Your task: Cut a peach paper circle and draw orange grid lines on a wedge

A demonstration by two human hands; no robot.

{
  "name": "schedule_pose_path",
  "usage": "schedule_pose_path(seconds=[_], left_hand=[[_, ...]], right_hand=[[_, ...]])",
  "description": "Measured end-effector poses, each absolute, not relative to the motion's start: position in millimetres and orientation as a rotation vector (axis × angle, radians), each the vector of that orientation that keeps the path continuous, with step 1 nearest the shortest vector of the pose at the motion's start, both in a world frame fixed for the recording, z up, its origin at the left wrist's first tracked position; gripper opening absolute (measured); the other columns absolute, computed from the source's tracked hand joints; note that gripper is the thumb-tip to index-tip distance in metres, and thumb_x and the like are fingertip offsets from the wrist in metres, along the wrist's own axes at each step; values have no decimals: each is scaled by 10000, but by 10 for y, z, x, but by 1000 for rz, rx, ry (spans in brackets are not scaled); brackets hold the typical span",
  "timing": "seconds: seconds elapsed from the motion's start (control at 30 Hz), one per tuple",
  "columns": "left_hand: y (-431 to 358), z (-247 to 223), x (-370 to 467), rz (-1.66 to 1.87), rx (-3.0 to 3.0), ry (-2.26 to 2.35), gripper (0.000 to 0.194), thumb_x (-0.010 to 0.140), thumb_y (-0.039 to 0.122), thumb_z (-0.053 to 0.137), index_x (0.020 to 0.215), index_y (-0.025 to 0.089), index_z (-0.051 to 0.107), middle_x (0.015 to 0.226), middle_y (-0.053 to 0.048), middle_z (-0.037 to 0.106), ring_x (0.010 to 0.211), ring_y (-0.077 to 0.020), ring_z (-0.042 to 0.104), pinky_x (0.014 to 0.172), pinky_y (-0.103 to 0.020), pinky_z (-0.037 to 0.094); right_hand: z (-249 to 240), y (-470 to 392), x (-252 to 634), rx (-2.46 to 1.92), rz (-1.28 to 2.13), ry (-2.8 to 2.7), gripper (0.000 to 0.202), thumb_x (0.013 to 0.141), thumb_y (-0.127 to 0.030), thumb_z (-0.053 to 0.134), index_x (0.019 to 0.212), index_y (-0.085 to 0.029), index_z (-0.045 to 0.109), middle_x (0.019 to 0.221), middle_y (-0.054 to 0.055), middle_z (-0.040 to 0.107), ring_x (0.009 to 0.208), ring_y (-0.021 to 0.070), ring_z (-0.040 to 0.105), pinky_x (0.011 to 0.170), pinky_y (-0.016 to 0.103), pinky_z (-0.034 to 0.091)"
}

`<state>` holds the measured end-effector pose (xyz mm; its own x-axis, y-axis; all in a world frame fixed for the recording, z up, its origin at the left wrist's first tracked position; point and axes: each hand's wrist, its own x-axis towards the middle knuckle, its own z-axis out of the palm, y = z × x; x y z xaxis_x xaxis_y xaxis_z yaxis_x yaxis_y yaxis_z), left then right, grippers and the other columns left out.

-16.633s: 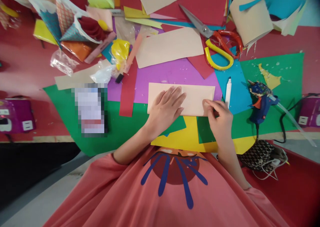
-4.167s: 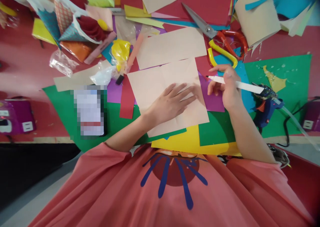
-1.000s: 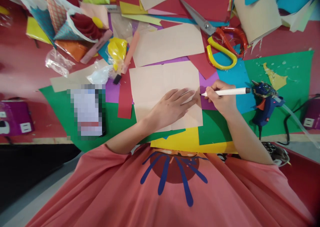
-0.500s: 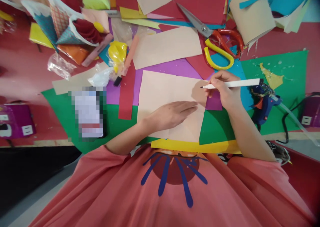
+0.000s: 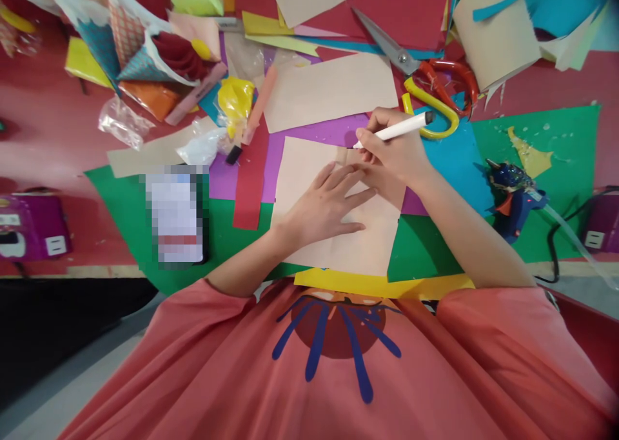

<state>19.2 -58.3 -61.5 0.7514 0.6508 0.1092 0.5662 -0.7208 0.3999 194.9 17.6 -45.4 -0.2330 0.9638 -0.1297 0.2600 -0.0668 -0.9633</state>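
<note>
A pale beige sheet of paper (image 5: 304,169) lies in front of me, with small dark marks at its edges. My left hand (image 5: 329,204) rests flat on it, fingers spread. Between the fingers of my right hand (image 5: 391,143) is a white marker (image 5: 403,126), its tip at the sheet's top edge near the middle. Just beyond that hand lie scissors (image 5: 406,62) with one red and one yellow handle. Purple paper (image 5: 222,182) and green paper (image 5: 430,246) show under the sheet. Another beige piece (image 5: 329,91) lies above it.
A phone with a blurred screen (image 5: 176,220) lies at left. To the right is a blue glue gun (image 5: 520,208) with a clear stick. Paper cones (image 5: 130,46), a red strip (image 5: 249,188) and a pink marker (image 5: 261,104) are around the upper left. A yellow strip (image 5: 387,285) borders my shirt.
My right hand has moved left with the marker, from the sheet's right side to its top edge. My left hand has spread its fingers and shifted slightly upward on the sheet.
</note>
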Motion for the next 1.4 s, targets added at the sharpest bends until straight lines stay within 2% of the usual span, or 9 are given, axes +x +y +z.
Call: schedule_pose_path(seconds=[0.3, 0.53, 0.7, 0.93, 1.4], left_hand=[[-583, -586, 192, 332, 2571, 944, 587, 862, 497, 648, 1377, 252, 511, 1447, -155, 475, 1380, -344, 392, 1154, -585, 273], [-580, -587, 193, 315, 2558, 941, 575, 871, 506, 629, 1372, 246, 517, 1456, -162, 465, 1383, -351, 387, 1154, -599, 263], [-588, -608, 191, 335, 2571, 944, 574, 877, 513, 619, 1373, 246, 510, 1463, -153, 458, 1400, -335, 369, 1163, -592, 255], [-586, -613, 188, 331, 2583, 944, 588, 870, 515, 628, 1379, 250, 502, 1475, -155, 449, 1404, -337, 368, 1164, -596, 252], [-582, -636, 178, 349, 2581, 938, 601, 862, 560, 613, 1373, 258, 513, 1496, -141, 435, 1410, -325, 364, 1174, -575, 245]], right_hand=[[-450, 193, 1907, -1471, 1232, -1665, 325, 827, -264, 694, 617, -241, 447, 524, -45, 528, 500, 113, 534, 442, 244, 394], [-435, 190, 1919, -1472, 1176, -1730, 318, 826, -165, 643, 606, -249, 429, 527, -35, 503, 525, 140, 515, 466, 283, 392], [-440, 180, 1980, -1458, 1169, -1724, 340, 830, -189, 642, 594, -247, 406, 528, -34, 483, 511, 128, 489, 471, 282, 382], [-422, 129, 2108, -1475, 1141, -1750, 355, 801, -316, 700, 585, -257, 425, 505, -26, 488, 490, 139, 463, 468, 297, 401], [-340, -121, 2347, -1593, 996, -1820, 287, 829, -260, 648, 602, -240, 474, 520, -22, 532, 507, 138, 495, 504, 305, 388]])
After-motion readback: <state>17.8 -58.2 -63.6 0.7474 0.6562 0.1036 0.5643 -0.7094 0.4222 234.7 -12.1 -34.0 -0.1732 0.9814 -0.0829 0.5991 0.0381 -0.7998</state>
